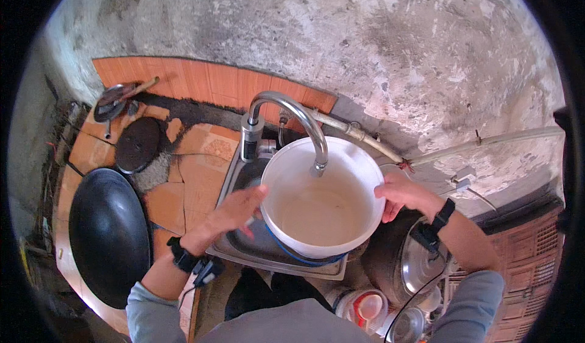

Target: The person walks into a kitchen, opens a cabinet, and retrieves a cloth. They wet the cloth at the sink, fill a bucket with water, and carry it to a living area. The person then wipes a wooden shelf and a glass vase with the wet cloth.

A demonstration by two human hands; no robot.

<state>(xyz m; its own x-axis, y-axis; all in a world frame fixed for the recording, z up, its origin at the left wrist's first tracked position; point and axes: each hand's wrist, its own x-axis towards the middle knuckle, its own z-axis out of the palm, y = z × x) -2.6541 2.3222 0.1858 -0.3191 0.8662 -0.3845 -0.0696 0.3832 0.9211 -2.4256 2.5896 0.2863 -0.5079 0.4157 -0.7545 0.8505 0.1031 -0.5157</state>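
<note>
A round white plastic bucket (322, 240) is tilted towards me over the steel sink (237, 244), its mouth under the curved chrome faucet (292, 103). Pale, cloudy liquid appears to lie in its bottom. My left hand (233, 210) is at the bucket's left side, thumb at the rim and fingers lower along the outside. On the right side, my right hand (402, 194) holds the rim with the thumb on top and fingers curled outside. A blue edge shows below the bucket's front; I cannot tell whether it belongs to it.
Left of the sink, a black wok (109, 238) and a dark round lid (138, 145) rest on a cracked tiled counter (201, 178). A large dark pot (388, 256) stands right, near plastic containers (363, 308). A pipe (361, 135) runs along the wall.
</note>
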